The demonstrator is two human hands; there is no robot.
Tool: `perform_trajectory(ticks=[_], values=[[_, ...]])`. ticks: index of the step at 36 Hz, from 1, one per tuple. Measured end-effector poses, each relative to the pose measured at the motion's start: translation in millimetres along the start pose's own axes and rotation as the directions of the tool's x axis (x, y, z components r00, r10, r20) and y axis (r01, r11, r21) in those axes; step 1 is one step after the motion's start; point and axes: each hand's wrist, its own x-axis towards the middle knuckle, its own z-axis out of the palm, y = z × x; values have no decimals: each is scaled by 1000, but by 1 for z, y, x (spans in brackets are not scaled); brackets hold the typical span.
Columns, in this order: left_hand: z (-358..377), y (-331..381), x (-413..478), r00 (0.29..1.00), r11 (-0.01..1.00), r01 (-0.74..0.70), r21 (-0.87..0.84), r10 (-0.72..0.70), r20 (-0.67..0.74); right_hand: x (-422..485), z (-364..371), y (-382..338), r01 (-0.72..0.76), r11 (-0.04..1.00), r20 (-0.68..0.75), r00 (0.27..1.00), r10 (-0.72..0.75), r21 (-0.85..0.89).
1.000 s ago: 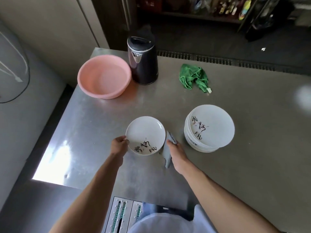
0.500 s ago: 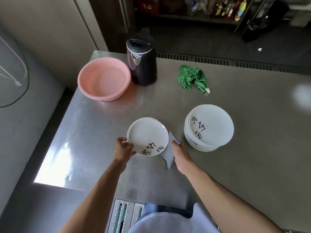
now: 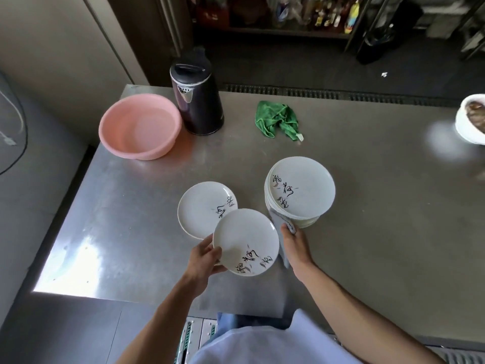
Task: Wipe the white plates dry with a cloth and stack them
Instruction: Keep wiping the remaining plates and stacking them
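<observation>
- Gripping a plate by its left rim, the left hand holds it left of the stack and nearer the person.
- The right hand is curled round a grey cloth, just beside the stack's near edge.
- A second plate lies flat on the worktop left of the stack, partly covered by the held one.
- A pink basin, a kettle and a green rag sit beyond the stack.

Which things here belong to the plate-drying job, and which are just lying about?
In use: held plate, left hand, grey cloth, right hand, lone plate, plate stack.
Lying about: pink basin, black kettle, green cloth, bowl.
</observation>
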Motion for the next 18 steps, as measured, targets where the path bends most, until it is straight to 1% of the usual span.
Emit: perform_trajectory(ticks=[3,6,8,14,16,18], values=[[13,-10,-6,999,999,28,16,-28,38,-2,-22,14,16,996,-8,1000,-17,-86],[24,-18,-8,995,998,59,25,-61,74,-5,-36,22,39,992,-16,999,-41,-121],[30,-23,-10,992,996,84,35,-86,88,-7,-43,26,81,987,-18,996,-84,-141],[47,-34,-10,983,990,119,71,-128,135,-14,-53,38,234,924,24,971,-238,-302],[52,-37,-9,979,988,137,73,-147,143,-15,-52,45,270,894,64,962,-265,-357],[57,-39,-9,977,986,149,74,-159,144,-17,-49,50,314,858,147,949,-277,-406]])
